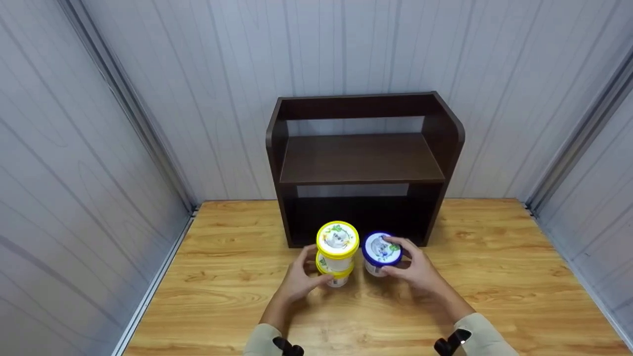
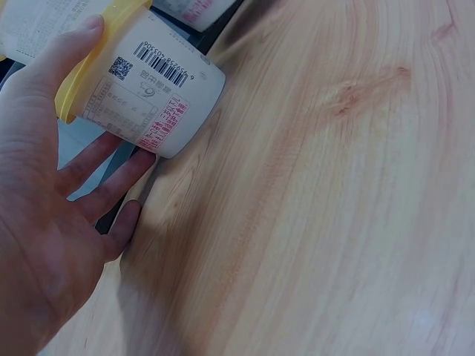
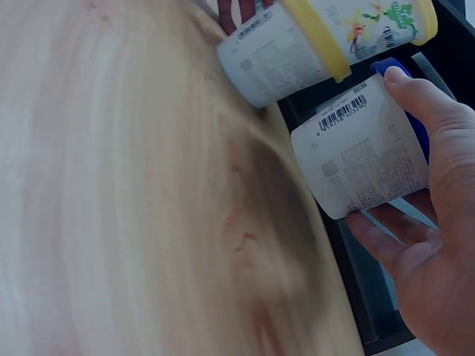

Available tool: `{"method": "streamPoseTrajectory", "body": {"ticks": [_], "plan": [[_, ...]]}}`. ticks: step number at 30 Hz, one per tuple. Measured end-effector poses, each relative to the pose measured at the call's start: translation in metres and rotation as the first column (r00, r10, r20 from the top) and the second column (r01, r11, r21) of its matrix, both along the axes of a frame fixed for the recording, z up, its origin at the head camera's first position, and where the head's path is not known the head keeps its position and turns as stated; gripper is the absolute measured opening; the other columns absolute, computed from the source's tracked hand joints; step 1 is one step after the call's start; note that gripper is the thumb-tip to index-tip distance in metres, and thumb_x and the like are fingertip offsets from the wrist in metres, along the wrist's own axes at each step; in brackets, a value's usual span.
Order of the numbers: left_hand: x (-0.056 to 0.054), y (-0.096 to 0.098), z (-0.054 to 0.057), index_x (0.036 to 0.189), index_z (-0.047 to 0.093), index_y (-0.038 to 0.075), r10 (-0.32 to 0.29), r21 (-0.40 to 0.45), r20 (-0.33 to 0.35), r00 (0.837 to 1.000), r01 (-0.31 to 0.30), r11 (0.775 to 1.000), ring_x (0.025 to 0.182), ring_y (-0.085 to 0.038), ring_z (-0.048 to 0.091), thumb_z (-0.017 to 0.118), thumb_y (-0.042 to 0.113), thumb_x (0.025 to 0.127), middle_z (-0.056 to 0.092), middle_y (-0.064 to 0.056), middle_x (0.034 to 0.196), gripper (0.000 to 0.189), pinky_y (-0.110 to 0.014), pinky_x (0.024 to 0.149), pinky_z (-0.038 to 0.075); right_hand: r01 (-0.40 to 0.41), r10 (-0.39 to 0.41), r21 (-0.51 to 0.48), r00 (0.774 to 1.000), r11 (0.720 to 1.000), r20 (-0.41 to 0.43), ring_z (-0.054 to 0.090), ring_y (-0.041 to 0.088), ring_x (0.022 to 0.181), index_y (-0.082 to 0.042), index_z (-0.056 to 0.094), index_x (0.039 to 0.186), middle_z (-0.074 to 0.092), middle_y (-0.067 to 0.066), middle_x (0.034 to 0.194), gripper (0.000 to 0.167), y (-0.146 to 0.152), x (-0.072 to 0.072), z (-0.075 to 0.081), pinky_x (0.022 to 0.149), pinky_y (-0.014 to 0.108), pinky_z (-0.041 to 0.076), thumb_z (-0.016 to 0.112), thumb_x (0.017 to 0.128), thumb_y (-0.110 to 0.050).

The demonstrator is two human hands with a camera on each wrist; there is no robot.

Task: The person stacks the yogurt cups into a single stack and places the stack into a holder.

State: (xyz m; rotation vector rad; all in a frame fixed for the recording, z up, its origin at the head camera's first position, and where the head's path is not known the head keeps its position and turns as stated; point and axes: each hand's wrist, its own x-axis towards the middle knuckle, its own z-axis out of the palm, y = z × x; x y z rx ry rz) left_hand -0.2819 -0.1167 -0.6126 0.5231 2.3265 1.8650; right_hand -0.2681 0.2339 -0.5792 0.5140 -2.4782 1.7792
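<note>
In the head view two white tubs with yellow lids stand stacked, an upper tub (image 1: 338, 239) on a lower tub (image 1: 339, 282). My left hand (image 1: 298, 281) grips the lower one from the left. In the left wrist view the thumb lies on that lower tub's (image 2: 159, 93) yellow rim, and some fingers show behind it. My right hand (image 1: 420, 269) holds a white tub with a blue lid (image 1: 378, 251), just right of the stack. The right wrist view shows the thumb at the blue lid and fingers around the far side of that tub (image 3: 356, 152).
A dark brown two-tier shelf (image 1: 363, 158) stands against the panelled back wall (image 1: 237, 74), directly behind the tubs. The wooden tabletop (image 1: 227, 267) extends to both sides, bounded by side walls (image 1: 64, 188).
</note>
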Motion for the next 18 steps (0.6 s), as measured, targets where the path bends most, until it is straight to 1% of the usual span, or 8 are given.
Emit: {"method": "streamPoseTrajectory", "body": {"ticks": [2, 5, 7, 11, 13, 15, 18], "plan": [[0.0, 0.0, 0.0, 0.163, 0.047, 0.005, -0.004, -0.002, -0.003, 1.0, 0.004, 1.0, 0.131, -0.038, 0.073, 0.092, 0.016, 0.094, 0.066, -0.025, 0.147, 0.083, -0.052, 0.115, 0.062, 0.002, -0.002, -0.007, 1.0, 1.0, -0.003, 0.059, 0.054, 0.142, 0.003, 0.059, 0.156, 0.056, 0.032, 0.155, 0.073, 0.0, -0.002, 0.004, 0.099, 0.017, 0.062, 0.092, 0.091, -0.002], [-0.001, -0.001, 0.0, 0.163, 0.047, 0.004, -0.008, -0.005, -0.008, 1.0, 0.008, 1.0, 0.129, -0.036, 0.073, 0.092, 0.016, 0.095, 0.066, -0.025, 0.147, 0.082, -0.049, 0.114, 0.062, 0.004, -0.004, -0.015, 1.0, 1.0, -0.024, 0.061, 0.049, 0.139, 0.004, 0.06, 0.155, 0.057, 0.032, 0.153, 0.072, 0.0, -0.004, 0.011, 0.098, 0.018, 0.063, 0.092, 0.091, 0.0], [-0.001, -0.001, 0.0, 0.163, 0.047, 0.004, -0.009, -0.007, -0.009, 1.0, 0.009, 1.0, 0.129, -0.036, 0.072, 0.091, 0.015, 0.095, 0.066, -0.025, 0.147, 0.082, -0.05, 0.114, 0.061, 0.007, -0.008, -0.009, 0.999, 1.0, -0.04, 0.063, 0.041, 0.136, 0.004, 0.061, 0.155, 0.058, 0.031, 0.151, 0.072, 0.001, -0.006, 0.015, 0.098, 0.019, 0.063, 0.092, 0.09, 0.0], [-0.002, -0.001, 0.0, 0.162, 0.048, 0.005, 0.002, -0.024, -0.014, 1.0, -0.002, 1.0, 0.128, -0.035, 0.072, 0.092, 0.017, 0.094, 0.066, -0.026, 0.147, 0.082, -0.053, 0.114, 0.06, 0.034, -0.033, 0.018, 0.997, 0.999, -0.068, 0.065, 0.017, 0.125, 0.001, 0.063, 0.153, 0.061, 0.028, 0.148, 0.072, 0.002, -0.009, 0.023, 0.097, 0.019, 0.063, 0.094, 0.089, -0.001], [-0.003, -0.001, -0.001, 0.163, 0.048, 0.005, 0.006, -0.026, -0.013, 1.0, -0.006, 1.0, 0.128, -0.036, 0.072, 0.092, 0.017, 0.094, 0.066, -0.026, 0.147, 0.082, -0.054, 0.115, 0.06, 0.048, -0.045, 0.027, 0.995, 0.998, -0.093, 0.064, 0.008, 0.122, 0.0, 0.065, 0.152, 0.064, 0.027, 0.146, 0.071, 0.002, -0.012, 0.027, 0.099, 0.019, 0.061, 0.095, 0.088, -0.001], [-0.003, -0.002, 0.0, 0.163, 0.048, 0.005, 0.01, -0.026, -0.01, 1.0, -0.01, 1.0, 0.129, -0.037, 0.072, 0.092, 0.017, 0.094, 0.065, -0.027, 0.148, 0.083, -0.055, 0.115, 0.06, 0.05, -0.047, 0.024, 0.992, 0.998, -0.12, 0.063, 0.002, 0.122, 0.001, 0.066, 0.151, 0.065, 0.026, 0.145, 0.071, 0.002, -0.014, 0.03, 0.102, 0.019, 0.06, 0.095, 0.087, 0.001], [-0.002, -0.003, 0.0, 0.164, 0.047, 0.005, 0.014, -0.023, -0.005, 1.0, -0.014, 1.0, 0.13, -0.038, 0.071, 0.092, 0.016, 0.094, 0.065, -0.028, 0.148, 0.084, -0.055, 0.116, 0.06, 0.047, -0.044, 0.016, 0.986, 0.999, -0.16, 0.062, -0.002, 0.125, 0.001, 0.066, 0.15, 0.066, 0.026, 0.144, 0.071, 0.002, -0.016, 0.035, 0.104, 0.016, 0.058, 0.095, 0.086, 0.002]]}}
